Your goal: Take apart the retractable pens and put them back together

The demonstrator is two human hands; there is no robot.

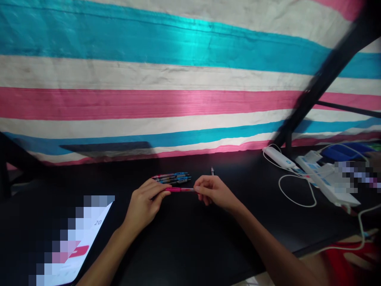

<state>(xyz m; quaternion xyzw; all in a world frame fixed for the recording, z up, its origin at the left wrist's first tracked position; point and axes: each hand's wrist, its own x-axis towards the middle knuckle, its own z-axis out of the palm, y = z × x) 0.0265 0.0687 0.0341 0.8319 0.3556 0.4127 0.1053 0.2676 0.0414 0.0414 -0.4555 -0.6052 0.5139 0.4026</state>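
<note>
A pink pen (175,190) with a clear section lies level between my two hands, just above the black table. My left hand (145,198) pinches its pink end. At the clear end, my right hand (212,190) has thumb and fingers closed on the pen; its tip is hidden by those fingers. Right behind the left hand, several pens (175,178) with blue and dark clips lie side by side on the table. Beyond my right hand a single pen (212,171) points away, its near part covered by the hand.
At the left, a lit screen (95,226) lies partly blurred out. White power strips (324,178) and a white adapter (278,157) with looped cables occupy the right side, near a blue object (345,151). A striped sheet (178,103) hangs behind the black table (184,246).
</note>
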